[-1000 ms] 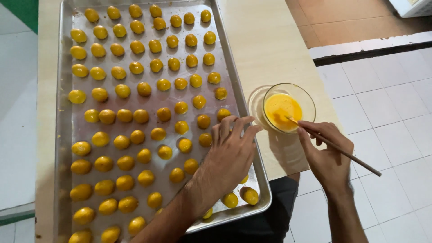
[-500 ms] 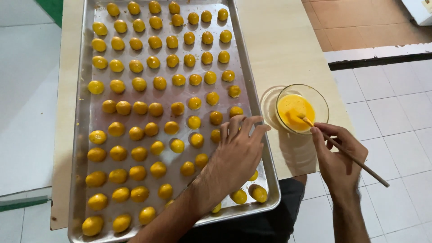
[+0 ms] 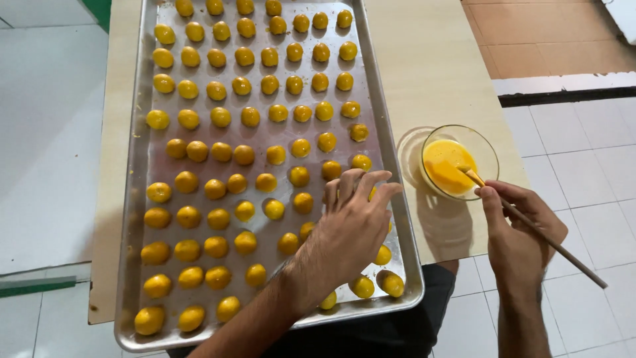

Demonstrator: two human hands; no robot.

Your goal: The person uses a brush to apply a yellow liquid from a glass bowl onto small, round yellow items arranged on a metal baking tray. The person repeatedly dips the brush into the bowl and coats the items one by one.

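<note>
Nearly every small round yellow dough ball [image 3: 244, 154] on the long metal baking tray [image 3: 140, 199] looks glossy already; the left hand [image 3: 351, 229] rests spread, gripping nothing, on the near rows; the right hand [image 3: 520, 229] pinches a thin wooden-handled brush [image 3: 530, 222], tip in the glass bowl of beaten egg yolk [image 3: 457, 162].

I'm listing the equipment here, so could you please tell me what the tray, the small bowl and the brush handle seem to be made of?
Tray: dull silvery metal, likely aluminium.
Small bowl: clear glass, see-through, glossy.
Brush handle: probably wood; brown, matte.
</note>
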